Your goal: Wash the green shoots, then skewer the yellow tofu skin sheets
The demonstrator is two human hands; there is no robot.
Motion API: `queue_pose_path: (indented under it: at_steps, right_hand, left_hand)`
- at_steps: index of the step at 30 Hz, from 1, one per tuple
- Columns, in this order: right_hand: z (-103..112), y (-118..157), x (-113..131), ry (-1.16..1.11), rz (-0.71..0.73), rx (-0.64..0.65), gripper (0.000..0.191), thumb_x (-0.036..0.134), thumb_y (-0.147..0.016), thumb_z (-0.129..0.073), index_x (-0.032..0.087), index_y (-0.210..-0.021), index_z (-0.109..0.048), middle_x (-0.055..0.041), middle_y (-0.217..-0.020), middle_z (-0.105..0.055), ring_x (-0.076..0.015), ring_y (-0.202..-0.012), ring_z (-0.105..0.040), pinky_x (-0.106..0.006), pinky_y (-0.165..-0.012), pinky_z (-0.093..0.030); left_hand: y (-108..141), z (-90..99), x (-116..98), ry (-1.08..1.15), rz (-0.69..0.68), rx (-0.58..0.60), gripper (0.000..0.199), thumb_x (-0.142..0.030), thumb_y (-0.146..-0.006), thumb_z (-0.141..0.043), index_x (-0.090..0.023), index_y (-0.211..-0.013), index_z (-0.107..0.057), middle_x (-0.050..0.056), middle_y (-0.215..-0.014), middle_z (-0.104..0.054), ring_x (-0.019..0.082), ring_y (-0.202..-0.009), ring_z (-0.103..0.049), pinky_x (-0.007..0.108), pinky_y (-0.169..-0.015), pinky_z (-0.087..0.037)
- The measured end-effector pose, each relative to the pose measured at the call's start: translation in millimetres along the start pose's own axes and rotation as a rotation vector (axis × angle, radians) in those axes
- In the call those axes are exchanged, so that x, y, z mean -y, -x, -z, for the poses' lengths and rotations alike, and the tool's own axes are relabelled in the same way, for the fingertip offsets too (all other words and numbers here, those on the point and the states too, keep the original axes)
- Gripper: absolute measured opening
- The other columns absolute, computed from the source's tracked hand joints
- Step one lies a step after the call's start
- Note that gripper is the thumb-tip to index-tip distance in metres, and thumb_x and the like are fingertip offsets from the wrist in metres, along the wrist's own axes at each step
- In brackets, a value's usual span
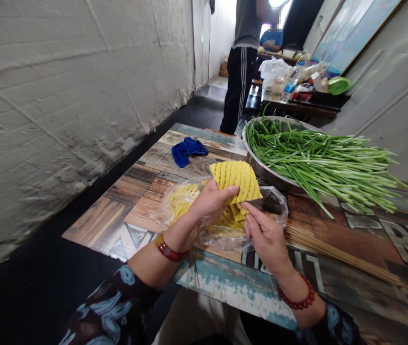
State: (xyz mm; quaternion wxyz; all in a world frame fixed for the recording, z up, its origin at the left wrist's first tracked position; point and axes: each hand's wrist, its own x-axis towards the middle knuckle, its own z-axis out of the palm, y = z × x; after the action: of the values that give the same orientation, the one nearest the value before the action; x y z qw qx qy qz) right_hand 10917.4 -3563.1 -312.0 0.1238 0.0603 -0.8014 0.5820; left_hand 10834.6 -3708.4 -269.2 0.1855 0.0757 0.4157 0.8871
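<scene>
My left hand (pixel 209 203) is closed on a yellow, slit-cut sheet of food (pixel 235 179), perhaps tofu, with the thumb across its face. At the sheet's lower right corner, my right hand (pixel 265 237) pinches what looks like a thin bamboo skewer, mostly hidden by the fingers. Beneath both hands lies an open clear plastic bag (pixel 279 206) holding more yellow slit sheets (pixel 181 199). A bundle of long bamboo skewers (pixel 336 249) rests on the table to the right of my right hand. Several thin stick ends (pixel 191 270) show below my left wrist.
A large metal bowl (pixel 257 167) heaped with long green chives (pixel 319 155) stands at the back right. A blue cloth (pixel 188 151) lies on the wood-patterned table (pixel 118 191). Beyond it, a person (pixel 242 62) stands near a cluttered second table (pixel 279 103); another sits farther back.
</scene>
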Motion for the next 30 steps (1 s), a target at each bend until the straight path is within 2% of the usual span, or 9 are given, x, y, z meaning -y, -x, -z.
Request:
queue_pose_path:
  at_steps: [10,19,25,30]
  right_hand:
    - [2.4,2.7,-3.2,-0.063,-0.039,0.071,0.043,0.035,-0.100,-0.049,0.016,-0.136,-0.063,0.0010,-0.067,-0.054,-0.0128,-0.058,-0.049,-0.028,-0.056,-0.043]
    - [3.6,2.1,0.0,-0.148,-0.072,0.129,0.047,0.039,-0.101,-0.048,0.018,-0.141,-0.060,0.0013,-0.066,-0.049,-0.0142,-0.057,-0.046,-0.028,-0.054,-0.042]
    - [2.5,2.9,1.5,-0.271,-0.093,0.177,0.051,0.044,-0.101,-0.046,0.017,-0.144,-0.055,0.0045,-0.065,-0.039,-0.0112,-0.051,-0.038,-0.024,-0.046,-0.035]
    - [3.8,-0.8,0.5,-0.174,-0.041,0.119,0.043,0.038,-0.102,-0.047,0.017,-0.137,-0.060,0.0042,-0.062,-0.047,-0.0113,-0.054,-0.046,-0.025,-0.052,-0.040]
  left_hand:
    - [-1.5,1.7,-0.9,0.001,0.013,-0.021,0.041,-0.026,-0.064,-0.088,-0.012,-0.098,-0.071,0.014,-0.102,-0.077,0.031,-0.100,-0.073,0.044,-0.095,-0.055]
    - [-0.7,3.5,-3.1,-0.015,0.028,0.005,0.044,-0.028,-0.066,-0.087,-0.011,-0.104,-0.072,0.014,-0.104,-0.076,0.029,-0.096,-0.073,0.040,-0.090,-0.057]
    - [-1.3,4.6,-3.6,-0.012,0.014,0.001,0.050,-0.026,-0.067,-0.087,-0.013,-0.112,-0.071,0.013,-0.107,-0.076,0.028,-0.096,-0.073,0.039,-0.090,-0.058]
    - [0.1,3.5,-1.8,-0.010,0.025,0.033,0.048,-0.028,-0.068,-0.087,-0.012,-0.111,-0.071,0.014,-0.106,-0.076,0.028,-0.097,-0.073,0.039,-0.091,-0.058]
